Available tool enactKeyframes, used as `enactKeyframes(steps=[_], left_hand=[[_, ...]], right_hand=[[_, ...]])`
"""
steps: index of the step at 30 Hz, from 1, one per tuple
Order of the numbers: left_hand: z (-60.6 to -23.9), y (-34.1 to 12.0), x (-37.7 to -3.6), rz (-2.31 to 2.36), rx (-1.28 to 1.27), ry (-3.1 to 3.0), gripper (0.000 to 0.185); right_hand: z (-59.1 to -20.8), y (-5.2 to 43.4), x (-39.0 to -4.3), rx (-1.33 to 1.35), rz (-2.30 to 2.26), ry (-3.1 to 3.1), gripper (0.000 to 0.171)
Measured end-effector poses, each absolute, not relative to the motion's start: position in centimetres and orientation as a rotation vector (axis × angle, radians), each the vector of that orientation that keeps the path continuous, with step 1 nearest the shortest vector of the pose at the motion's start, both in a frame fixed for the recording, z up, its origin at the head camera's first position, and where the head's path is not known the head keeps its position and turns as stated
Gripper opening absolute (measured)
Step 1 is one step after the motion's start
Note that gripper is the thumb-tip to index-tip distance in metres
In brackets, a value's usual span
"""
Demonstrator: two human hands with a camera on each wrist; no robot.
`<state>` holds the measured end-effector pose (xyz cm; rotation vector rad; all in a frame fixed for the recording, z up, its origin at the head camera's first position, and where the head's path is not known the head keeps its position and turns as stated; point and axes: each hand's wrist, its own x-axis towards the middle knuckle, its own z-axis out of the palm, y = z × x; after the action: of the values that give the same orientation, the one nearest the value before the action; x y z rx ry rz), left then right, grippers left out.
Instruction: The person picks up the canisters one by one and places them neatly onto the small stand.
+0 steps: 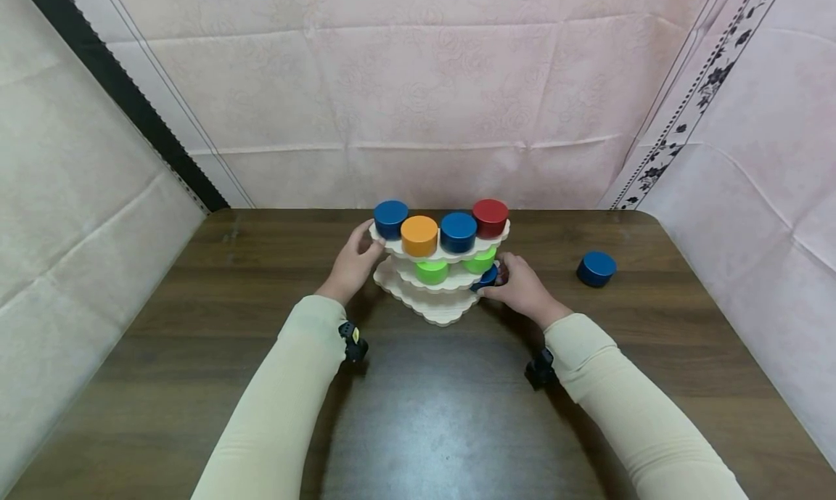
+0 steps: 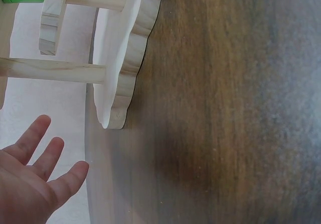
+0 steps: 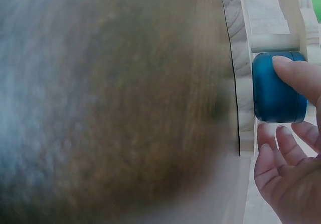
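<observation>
A pale wooden three-tier stand (image 1: 436, 310) with scalloped edges stands on the table. My left hand (image 1: 353, 264) is at the left end of its top tier, thumb and forefinger at the edge; the other fingers (image 2: 47, 156) spread free in the left wrist view. My right hand (image 1: 520, 289) grips a blue round tin (image 3: 278, 91) at the right of the bottom tier, thumb on its side, other fingers beneath. On the top tier stand two blue tins (image 1: 459, 233), an orange tin (image 1: 419, 236) and a red tin (image 1: 490, 218). Green tins (image 1: 432, 272) sit on the middle tier.
Another blue tin (image 1: 596, 269) stands alone on the brown wooden table (image 1: 274, 413), right of my right hand. Pale patterned cloth (image 1: 424, 86) hangs behind the table and along both sides.
</observation>
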<state>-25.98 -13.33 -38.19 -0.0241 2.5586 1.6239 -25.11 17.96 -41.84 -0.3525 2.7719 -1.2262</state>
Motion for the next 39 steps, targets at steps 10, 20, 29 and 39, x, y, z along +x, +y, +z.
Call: enactKeyframes(steps=[10,20,29,39], left_hand=[[-38.1,-13.3,-25.9,1.633,-0.011,2.552,0.065],[-38.2,-13.4,-25.9,1.63,-0.014,2.558,0.064],[-38.2,-13.4,-25.9,1.615,-0.003,2.57,0.066],[-38.2,-13.4,-25.9,1.631,0.004,2.561,0.066]], right_hand=[[-41.0,18.8,-24.6,-0.345,-1.198,2.746,0.072],[-40.2,21.3,-24.5,-0.287,-1.125,2.849,0.067],[-39.5,23.3,-24.4,-0.223,-0.911,3.036,0.071],[-39.2,25.9,-24.4,-0.219,-0.707,3.231,0.071]])
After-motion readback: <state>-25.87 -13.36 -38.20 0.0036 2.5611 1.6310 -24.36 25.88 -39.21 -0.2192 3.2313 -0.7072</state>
